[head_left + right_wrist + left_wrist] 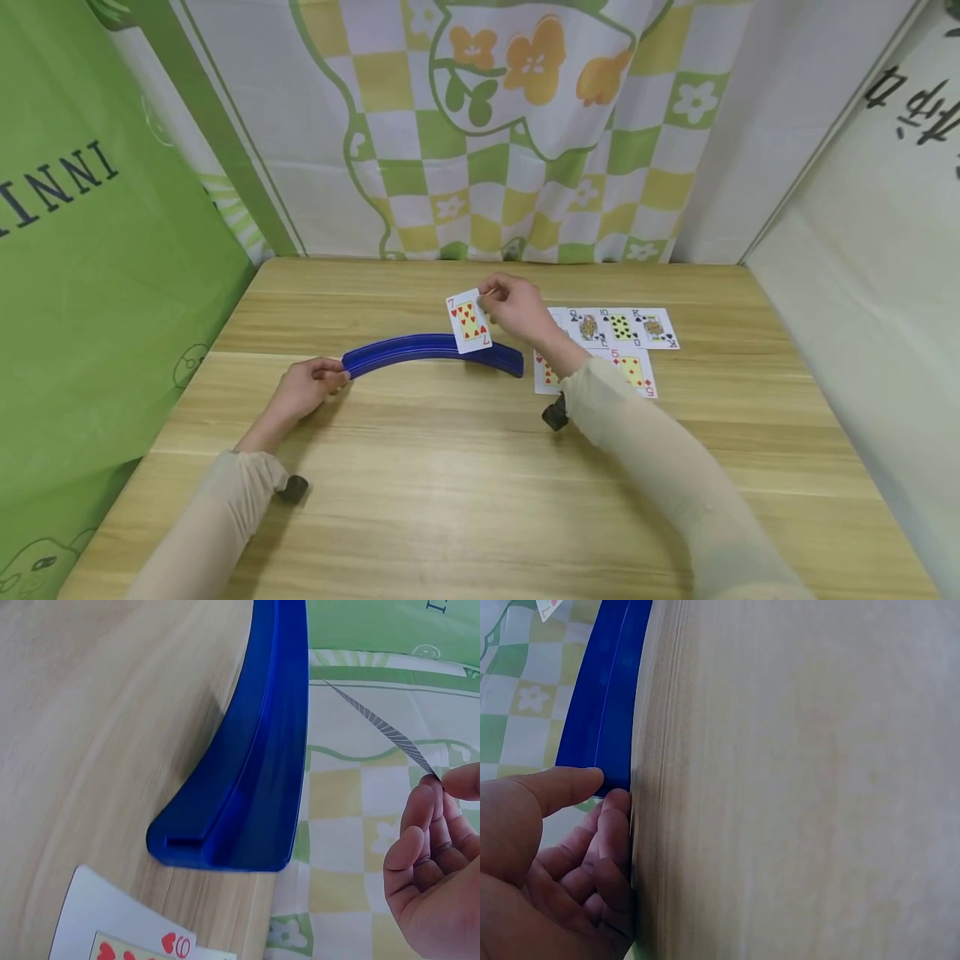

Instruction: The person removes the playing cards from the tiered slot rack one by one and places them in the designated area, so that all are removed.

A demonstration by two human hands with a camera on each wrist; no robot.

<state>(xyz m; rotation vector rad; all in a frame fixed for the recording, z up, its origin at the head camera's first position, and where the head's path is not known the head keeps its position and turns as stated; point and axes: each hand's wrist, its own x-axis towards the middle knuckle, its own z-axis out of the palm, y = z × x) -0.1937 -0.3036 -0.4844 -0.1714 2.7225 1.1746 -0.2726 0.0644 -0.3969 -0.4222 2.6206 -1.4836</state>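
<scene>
A curved blue playing card holder [405, 347] stands on the wooden table, its groove running along its length. At its left end my left hand [303, 390] pinches it, the thumb [574, 786] on the blue plastic and the index fingertip by the end. My right hand [519, 310] pinches the seven of hearts playing card [468, 321] by its right edge, face toward the head camera. That card is above the holder, right of its middle, and covers part of it. In the right wrist view the card [386, 729] appears nearly edge-on, patterned back showing.
Right of the holder, face-up cards lie in two overlapping rows. A black king [654, 327] ends the back row; a five of diamonds [633, 373] ends the front one. My right forearm partly hides them. A patterned curtain [517, 200] hangs behind the table [450, 500].
</scene>
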